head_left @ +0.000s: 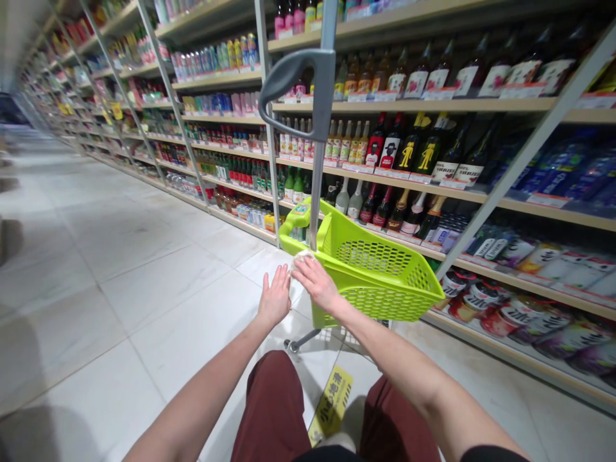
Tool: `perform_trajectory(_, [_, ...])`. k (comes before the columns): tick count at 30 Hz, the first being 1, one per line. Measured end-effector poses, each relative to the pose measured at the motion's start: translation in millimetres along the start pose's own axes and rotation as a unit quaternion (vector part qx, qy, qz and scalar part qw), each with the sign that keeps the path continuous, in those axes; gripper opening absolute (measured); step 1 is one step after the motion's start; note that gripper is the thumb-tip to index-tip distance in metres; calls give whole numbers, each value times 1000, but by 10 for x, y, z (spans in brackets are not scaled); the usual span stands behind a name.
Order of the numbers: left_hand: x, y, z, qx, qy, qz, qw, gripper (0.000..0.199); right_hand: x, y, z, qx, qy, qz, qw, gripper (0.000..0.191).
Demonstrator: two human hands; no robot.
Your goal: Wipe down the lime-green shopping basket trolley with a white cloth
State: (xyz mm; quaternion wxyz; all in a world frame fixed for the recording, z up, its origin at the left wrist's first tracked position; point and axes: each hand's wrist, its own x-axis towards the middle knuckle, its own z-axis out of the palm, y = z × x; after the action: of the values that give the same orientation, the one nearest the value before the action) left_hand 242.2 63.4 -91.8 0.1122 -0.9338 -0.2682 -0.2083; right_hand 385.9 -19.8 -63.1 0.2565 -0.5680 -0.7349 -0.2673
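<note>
A bright green shopping cart basket (380, 276) with perforated walls stands before me, on a frame with a grey upright pole (317, 186) and a grey loop handle (289, 70). My right hand (316, 282) presses a crumpled white cloth (303, 256) against the basket's near corner, at the foot of the pole. My left hand (276, 296) is beside it, fingers stretched out and apart, with nothing visible in it. Its fingertips come close to the cloth; whether they touch it I cannot tell. A green handle (291, 228) juts from the basket's left end.
Shelves (418, 106) packed with bottles and cans run along the right and far into the back left. A caster wheel (291, 346) rests on the white tiled floor (158, 301). A yellow floor sticker (332, 404) with black characters lies between my knees.
</note>
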Motion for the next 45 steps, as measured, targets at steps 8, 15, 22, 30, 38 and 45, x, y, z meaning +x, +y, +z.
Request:
perform_trajectory(8, [-102, 51, -5, -12, -26, 31, 999, 64, -404, 41, 356, -14, -114, -26, 993, 26])
perform_trajectory(15, [-132, -58, -99, -21, -15, 37, 999, 62, -590, -13, 196, 22, -107, -27, 994, 27])
perform_trajectory(22, [324, 231, -471, -35, 41, 95, 994, 62, 53, 230, -180, -7, 82, 167, 983, 40])
perform_trajectory(30, [580, 534, -413, -19, 14, 158, 987, 64, -970, 733, -480, -60, 53, 270, 960, 42])
perform_trajectory(38, [777, 751, -386, -26, 15, 149, 988, 56, -620, 532, -419, -14, 60, 243, 968, 41])
perform_trajectory(45, [766, 599, -390, -33, 39, 139, 989, 54, -1264, 849, -579, -52, 51, 274, 959, 41])
